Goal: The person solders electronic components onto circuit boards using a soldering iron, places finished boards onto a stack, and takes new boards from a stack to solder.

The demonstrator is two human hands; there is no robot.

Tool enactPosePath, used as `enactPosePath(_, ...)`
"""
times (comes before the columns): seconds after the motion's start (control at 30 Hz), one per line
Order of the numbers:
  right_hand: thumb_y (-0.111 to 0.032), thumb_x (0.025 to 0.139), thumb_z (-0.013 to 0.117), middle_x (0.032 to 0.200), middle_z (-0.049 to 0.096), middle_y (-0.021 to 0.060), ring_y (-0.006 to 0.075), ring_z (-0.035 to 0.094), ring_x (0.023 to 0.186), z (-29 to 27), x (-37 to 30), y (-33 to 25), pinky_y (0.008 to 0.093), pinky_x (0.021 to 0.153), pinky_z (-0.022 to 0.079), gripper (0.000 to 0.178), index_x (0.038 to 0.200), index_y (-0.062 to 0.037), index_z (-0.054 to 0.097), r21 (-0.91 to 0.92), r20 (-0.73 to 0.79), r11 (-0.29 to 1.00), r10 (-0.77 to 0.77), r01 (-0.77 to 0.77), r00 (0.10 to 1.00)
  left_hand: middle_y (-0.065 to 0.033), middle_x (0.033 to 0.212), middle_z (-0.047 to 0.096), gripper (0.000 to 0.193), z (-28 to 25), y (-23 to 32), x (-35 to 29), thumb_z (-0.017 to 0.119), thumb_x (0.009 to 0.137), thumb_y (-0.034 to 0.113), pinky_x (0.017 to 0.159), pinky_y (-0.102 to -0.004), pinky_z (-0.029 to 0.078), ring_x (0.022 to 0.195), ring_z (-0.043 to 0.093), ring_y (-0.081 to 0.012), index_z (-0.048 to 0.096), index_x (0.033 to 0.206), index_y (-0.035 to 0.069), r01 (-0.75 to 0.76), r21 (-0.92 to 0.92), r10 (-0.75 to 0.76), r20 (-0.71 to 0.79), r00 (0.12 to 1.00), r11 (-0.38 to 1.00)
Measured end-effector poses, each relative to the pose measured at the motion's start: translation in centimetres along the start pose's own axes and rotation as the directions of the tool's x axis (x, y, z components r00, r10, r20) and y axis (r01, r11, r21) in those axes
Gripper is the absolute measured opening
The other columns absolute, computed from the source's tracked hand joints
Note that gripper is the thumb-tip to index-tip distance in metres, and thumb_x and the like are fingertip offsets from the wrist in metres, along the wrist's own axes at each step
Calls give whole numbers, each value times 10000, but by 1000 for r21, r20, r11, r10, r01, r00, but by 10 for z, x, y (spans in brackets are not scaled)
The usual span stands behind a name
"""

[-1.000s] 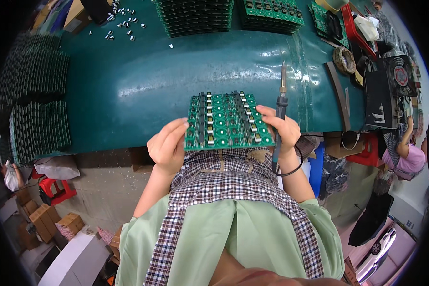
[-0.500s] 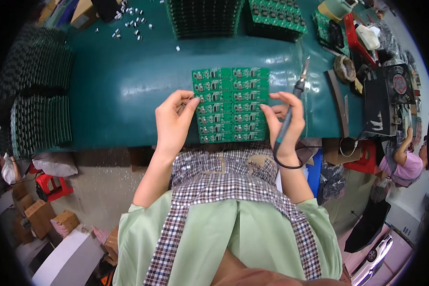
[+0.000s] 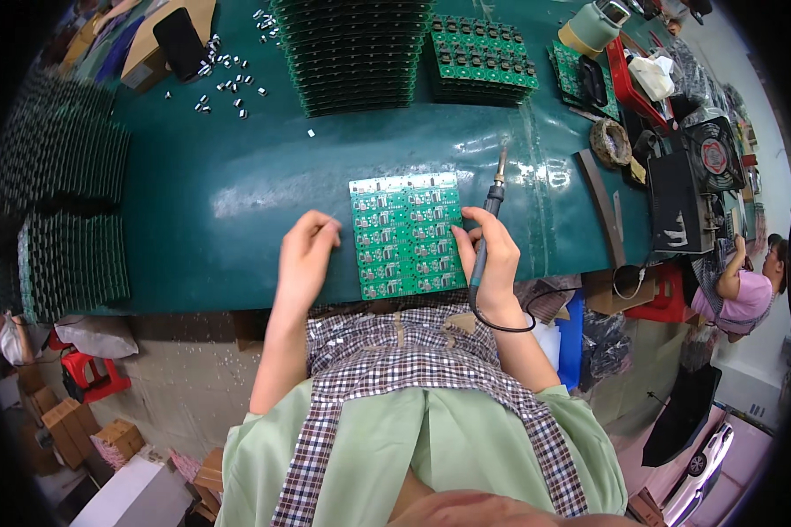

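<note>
A green circuit board panel with several rows of small components lies at the table's near edge, in front of my apron. My right hand is closed around the dark handle of a soldering iron, its tip pointing away from me. The thumb and finger of that hand also touch the panel's right edge. To the left of the panel, apart from it, is my left hand. Its fingers are curled with the tips together and slightly blurred; anything between them is too small to make out.
Tall stacks of panels stand at the back and left of the green table. Small loose parts lie near a phone. To the right are a tape roll, a fan unit and a red tray. A person sits far right.
My left hand has come off the panel's left edge. The panel has turned slightly, and the soldering iron has swung with my right hand. The whole view has shifted.
</note>
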State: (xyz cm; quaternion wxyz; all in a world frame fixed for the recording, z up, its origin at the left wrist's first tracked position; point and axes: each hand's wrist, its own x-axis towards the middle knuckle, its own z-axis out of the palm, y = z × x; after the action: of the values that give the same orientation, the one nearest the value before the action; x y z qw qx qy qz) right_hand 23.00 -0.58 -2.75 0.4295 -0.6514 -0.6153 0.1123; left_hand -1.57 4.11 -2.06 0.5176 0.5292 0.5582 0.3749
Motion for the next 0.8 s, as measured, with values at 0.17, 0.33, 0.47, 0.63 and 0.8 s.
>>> enactPosePath(0.17, -22, 742, 729, 728, 583, 73, 222, 565, 567, -7, -1, -5, 330, 521, 451, 314, 1024, -106, 618, -51, 20, 998, 36, -35, 999, -10, 727, 451, 216, -58, -18, -23, 582, 913, 143, 488, -230, 303, 631, 380, -90, 577, 1043, -29, 219, -658, -122, 191, 974, 721)
enactPosePath(0.33, -12, 742, 727, 1006, 678, 120, 230, 637, 648, -8, -2, 2, 311, 591, 513, 291, 1001, -85, 615, 46, -15, 999, -1, 2, 1000, -4, 692, 518, 213, -66, 33, -12, 543, 936, 94, 542, -204, 344, 637, 423, -42, 668, 1032, -49, -200, 197, 279, -596, 753, 960)
enactPosePath(0.47, 4, 729, 732, 943, 689, 130, 250, 666, 701, -37, 20, 19, 307, 628, 529, 254, 960, -56, 646, -68, -152, 992, -113, 104, 982, -14, 735, 517, 199, -40, 88, 17, 529, 924, 6, 582, -242, 365, 643, 436, -86, 678, 1055, -20, -333, 698, 770, -530, 357, 634)
enactPosePath(0.63, -31, 830, 654, 805, 661, 157, 307, 666, 712, -93, 67, 79, 334, 638, 515, 88, 917, -33, 639, -295, -401, 955, -99, -26, 911, -48, 747, 637, 168, -37, 136, 58, 592, 869, -19, 576, -276, 401, 662, 506, -141, 723, 969, 14, -397, 874, 957, -286, 48, 281)
enactPosePath(0.8, -215, 905, 608, 773, 652, 110, 256, 645, 674, -102, 79, 110, 356, 595, 478, 187, 976, -43, 621, -475, -298, 877, -81, -74, 951, -69, 803, 655, 126, 24, 105, 49, 673, 794, 36, 626, -305, 456, 665, 572, -180, 675, 920, 40, -503, 680, 777, -160, 608, 533)
